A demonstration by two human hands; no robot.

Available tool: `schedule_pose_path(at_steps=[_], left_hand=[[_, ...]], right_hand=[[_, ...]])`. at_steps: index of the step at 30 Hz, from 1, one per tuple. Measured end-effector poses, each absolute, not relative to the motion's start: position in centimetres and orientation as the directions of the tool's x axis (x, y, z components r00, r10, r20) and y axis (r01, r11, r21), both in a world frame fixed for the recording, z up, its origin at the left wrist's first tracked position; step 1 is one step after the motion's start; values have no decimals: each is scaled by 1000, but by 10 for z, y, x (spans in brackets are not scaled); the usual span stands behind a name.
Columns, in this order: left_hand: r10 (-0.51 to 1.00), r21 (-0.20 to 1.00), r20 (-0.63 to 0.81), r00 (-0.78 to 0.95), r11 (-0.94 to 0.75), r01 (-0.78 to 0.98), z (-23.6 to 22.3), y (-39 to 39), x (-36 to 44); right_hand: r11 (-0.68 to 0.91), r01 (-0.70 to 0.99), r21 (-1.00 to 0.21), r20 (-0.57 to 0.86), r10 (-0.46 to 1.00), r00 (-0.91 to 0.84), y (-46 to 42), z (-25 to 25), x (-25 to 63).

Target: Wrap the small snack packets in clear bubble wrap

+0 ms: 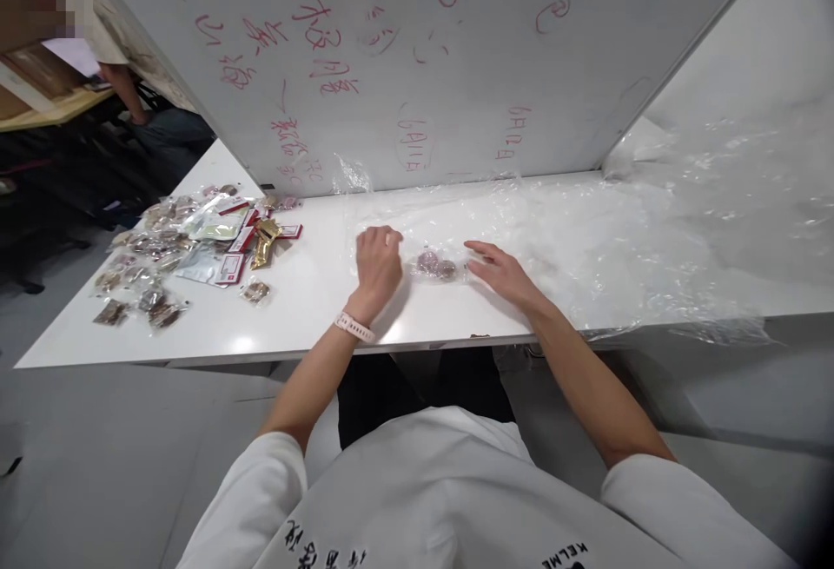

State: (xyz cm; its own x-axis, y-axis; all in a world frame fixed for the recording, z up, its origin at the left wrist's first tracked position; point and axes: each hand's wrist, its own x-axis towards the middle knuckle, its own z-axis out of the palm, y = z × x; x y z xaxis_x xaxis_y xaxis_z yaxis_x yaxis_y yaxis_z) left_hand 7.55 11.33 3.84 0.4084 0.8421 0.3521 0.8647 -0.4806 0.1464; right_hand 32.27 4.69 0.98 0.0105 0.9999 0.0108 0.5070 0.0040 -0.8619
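You had one small pkt [435,265] in play: a clear wrapper w/ a pinkish round piece and a brownish one, flat on the white table [300,321], approx. straight ahead of you. Clock below is read from that pkt.

Your L hand [379,258] sat at 9 o'clock, palm down, fingers part curled; can't tell if they pinched any film or nothing. Your R hand [499,274] was at 3 o'clock, thumb and fingers spread, gripping nothing that showed. Neither hand clearly touched the pkt.

Clear film [625,265] ran across the table past 12 and bunched up big toward 3, drooping over the near edge at about 4. Glare was bad there, so the pkt was prob. on or under a sheet, but which I couldn't say.

Step in hand, my guess: positioning the pkt and/or film w/ both hands. The next move seemed to call for a light two-sided hold, R fingers closing gently, w/o snagging loose film.

Farther off at 9 lay the pile [162,243] of similar pkts, incl. red-edged bags [233,268] and a gold pack [266,243]. A stray pkt [256,292] lay just beside it, between 8 and 9. The whiteboard [404,56] stood at 12.
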Motion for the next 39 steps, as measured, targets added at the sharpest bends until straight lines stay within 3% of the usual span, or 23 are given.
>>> schedule_pose_path(at_steps=[3, 5, 9, 13, 17, 19, 21, 23, 25, 28, 31, 36, 39], left_hand=[[679, 283, 275, 681, -734, 618, 28, 95, 84], [613, 363, 172, 772, -767, 529, 23, 96, 86], [721, 487, 96, 686, -636, 599, 19, 117, 83], [823, 467, 83, 562, -530, 708, 24, 122, 78], [870, 540, -51, 491, -389, 746, 31, 104, 68], [885, 512, -107, 453, -342, 788, 33, 95, 65], [917, 402, -44, 396, -346, 848, 34, 87, 65], [911, 282, 128, 392, -412, 866, 33, 79, 67], [814, 214, 270, 514, -572, 792, 28, 71, 69], [651, 235, 256, 715, -759, 607, 18, 63, 68], [685, 318, 183, 705, -720, 617, 9, 64, 65], [845, 456, 91, 526, -505, 733, 17, 84, 66], [910, 509, 18, 414, -365, 779, 26, 99, 71]], right_hand=[[178, 642, -746, 49, 976, -214, 38, 7, 324], [200, 707, -679, 20, 967, -254, 41, 3, 328], [150, 763, -629, 21, 984, -175, 52, -5, 331], [208, 768, -605, 163, 977, -136, 46, 5, 328], [113, 782, -613, 43, 993, -110, 32, 18, 328], [28, 814, -581, -38, 997, -61, 30, 18, 328], [-7, 839, -544, -11, 1000, 1, 30, 15, 325], [58, 860, -507, 152, 988, 23, 29, 11, 319], [187, 883, -430, 320, 946, -45, 25, 8, 312], [377, 855, -358, 315, 910, -269, 17, 5, 304], [460, 808, -367, 222, 887, -405, 14, 0, 305], [313, 858, -406, 223, 945, -239, 32, 4, 314], [120, 892, -437, 86, 992, -91, 53, 13, 314]])
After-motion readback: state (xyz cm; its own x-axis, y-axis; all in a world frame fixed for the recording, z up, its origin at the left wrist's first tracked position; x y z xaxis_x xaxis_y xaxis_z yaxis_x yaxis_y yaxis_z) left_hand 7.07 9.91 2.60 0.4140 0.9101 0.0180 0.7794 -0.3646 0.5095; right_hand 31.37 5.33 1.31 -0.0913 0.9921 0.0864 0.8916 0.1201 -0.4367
